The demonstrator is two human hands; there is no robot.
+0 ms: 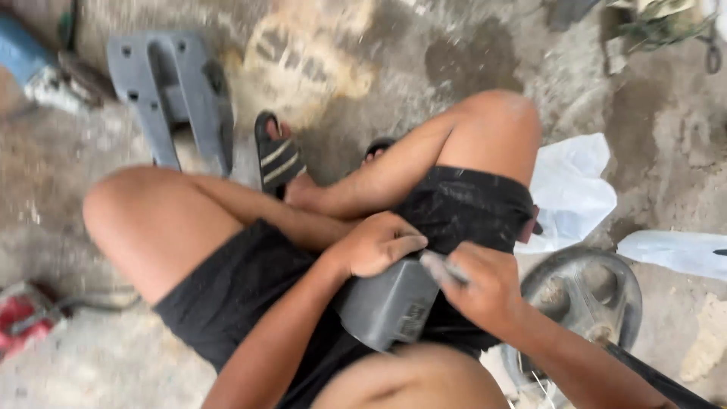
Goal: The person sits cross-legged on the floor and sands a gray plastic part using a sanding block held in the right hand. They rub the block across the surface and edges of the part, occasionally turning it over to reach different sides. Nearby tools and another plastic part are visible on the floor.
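A grey plastic bracket [176, 91] lies on the stained concrete floor [454, 53], just beside a black striped sandal [279, 157]; a second sandal [376, 148] shows only at its tip; white plastic bags [572, 185] sit crumpled at right, near a dark round wheel [587, 299] set flat on the ground; a red tool [23, 318] with a cable rests at lower left; blurred green clutter [659, 23] fills the top right corner.
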